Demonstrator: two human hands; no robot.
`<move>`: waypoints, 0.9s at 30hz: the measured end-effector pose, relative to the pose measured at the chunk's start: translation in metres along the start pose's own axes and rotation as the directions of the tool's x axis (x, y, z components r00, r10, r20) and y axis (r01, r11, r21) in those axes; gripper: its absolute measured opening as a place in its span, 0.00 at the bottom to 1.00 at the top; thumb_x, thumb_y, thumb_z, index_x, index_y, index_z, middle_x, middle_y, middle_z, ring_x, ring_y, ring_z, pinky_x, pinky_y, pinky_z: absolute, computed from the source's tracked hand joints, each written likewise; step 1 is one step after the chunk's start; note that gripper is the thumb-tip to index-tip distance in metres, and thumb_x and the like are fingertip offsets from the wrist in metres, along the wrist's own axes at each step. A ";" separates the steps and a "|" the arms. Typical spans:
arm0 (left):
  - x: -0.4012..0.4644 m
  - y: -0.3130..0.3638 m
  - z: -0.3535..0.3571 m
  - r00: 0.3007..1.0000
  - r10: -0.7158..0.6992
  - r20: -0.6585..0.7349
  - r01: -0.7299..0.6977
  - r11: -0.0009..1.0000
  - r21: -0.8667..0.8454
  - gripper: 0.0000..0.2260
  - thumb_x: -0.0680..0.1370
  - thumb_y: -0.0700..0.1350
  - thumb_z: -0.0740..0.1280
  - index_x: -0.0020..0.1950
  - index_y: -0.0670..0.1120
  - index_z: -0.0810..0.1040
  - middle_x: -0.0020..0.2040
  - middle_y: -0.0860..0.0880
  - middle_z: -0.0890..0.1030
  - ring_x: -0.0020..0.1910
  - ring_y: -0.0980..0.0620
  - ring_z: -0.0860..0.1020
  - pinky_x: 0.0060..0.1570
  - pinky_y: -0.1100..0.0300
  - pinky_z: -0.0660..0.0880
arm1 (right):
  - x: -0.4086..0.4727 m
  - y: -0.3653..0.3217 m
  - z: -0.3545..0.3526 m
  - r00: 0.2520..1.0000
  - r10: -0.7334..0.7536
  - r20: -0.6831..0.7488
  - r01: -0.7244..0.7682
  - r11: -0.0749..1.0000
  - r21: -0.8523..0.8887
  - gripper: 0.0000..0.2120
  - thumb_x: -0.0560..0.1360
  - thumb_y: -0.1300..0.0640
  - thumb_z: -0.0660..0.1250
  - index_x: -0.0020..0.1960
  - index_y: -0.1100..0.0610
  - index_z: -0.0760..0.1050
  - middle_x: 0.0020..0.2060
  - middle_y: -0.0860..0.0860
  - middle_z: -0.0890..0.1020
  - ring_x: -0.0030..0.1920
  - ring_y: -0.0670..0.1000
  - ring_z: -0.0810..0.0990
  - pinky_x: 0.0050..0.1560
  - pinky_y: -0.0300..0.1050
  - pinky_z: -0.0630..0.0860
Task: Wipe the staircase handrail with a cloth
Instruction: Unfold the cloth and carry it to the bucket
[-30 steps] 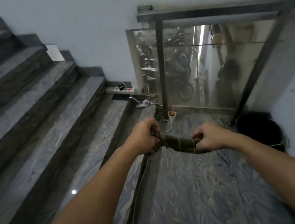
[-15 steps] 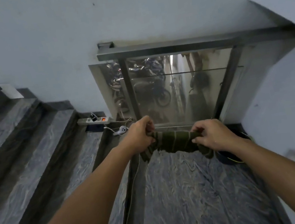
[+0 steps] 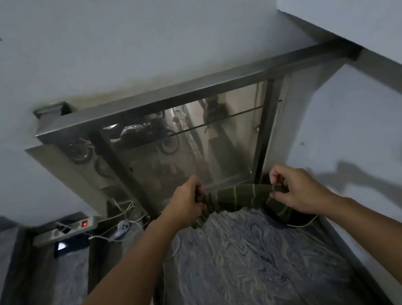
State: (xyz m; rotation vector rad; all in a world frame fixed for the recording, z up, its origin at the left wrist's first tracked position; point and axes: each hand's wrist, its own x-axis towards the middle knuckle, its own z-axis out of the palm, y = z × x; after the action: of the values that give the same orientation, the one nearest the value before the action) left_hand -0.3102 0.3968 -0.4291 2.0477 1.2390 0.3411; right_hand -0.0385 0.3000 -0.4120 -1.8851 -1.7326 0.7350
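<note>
Handrail (image 3: 184,92) runs across the far side, above the glass panel (image 3: 194,153), untouched. Cloth (image 3: 236,195), dark green with pale stripes, is stretched in the air between both hands, near and below the rail. Left hand (image 3: 185,205) is fisted on one end, right hand (image 3: 294,190) pinches the other. Prep step, I think; next move: lift the cloth onto the rail top and drag along it.

pale walls (image 3: 147,28), veined stone floor (image 3: 253,263)
</note>
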 end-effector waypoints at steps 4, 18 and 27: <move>0.060 0.001 0.008 0.997 0.045 0.060 -0.047 0.999 0.028 0.13 0.68 0.34 0.68 0.44 0.47 0.68 0.40 0.48 0.75 0.38 0.49 0.72 0.38 0.57 0.69 | 0.025 0.024 -0.009 0.992 0.106 -0.074 -0.105 0.994 0.011 0.16 0.68 0.61 0.74 0.39 0.47 0.68 0.31 0.46 0.74 0.31 0.47 0.72 0.34 0.48 0.72; 0.218 0.007 0.167 0.956 0.127 0.263 -0.144 0.988 0.050 0.06 0.70 0.35 0.66 0.43 0.45 0.75 0.42 0.48 0.76 0.41 0.50 0.74 0.37 0.62 0.67 | 0.060 0.210 -0.004 0.889 0.428 -0.164 -0.434 0.901 -0.001 0.11 0.64 0.58 0.75 0.35 0.47 0.74 0.33 0.46 0.80 0.36 0.48 0.79 0.36 0.43 0.72; 0.338 -0.066 0.347 0.895 0.097 0.435 -0.159 0.981 0.108 0.06 0.72 0.37 0.64 0.44 0.47 0.74 0.45 0.45 0.78 0.44 0.44 0.78 0.38 0.57 0.75 | 0.111 0.395 0.107 0.800 0.549 -0.240 -0.566 0.824 -0.003 0.12 0.64 0.61 0.72 0.32 0.48 0.71 0.32 0.48 0.78 0.35 0.52 0.76 0.34 0.41 0.65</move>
State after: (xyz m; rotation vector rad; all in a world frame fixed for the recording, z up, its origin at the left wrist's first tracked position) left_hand 0.0071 0.5534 -0.7671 2.1780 0.8786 -0.1422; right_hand 0.1898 0.3741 -0.7614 -2.4627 -1.0657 0.6200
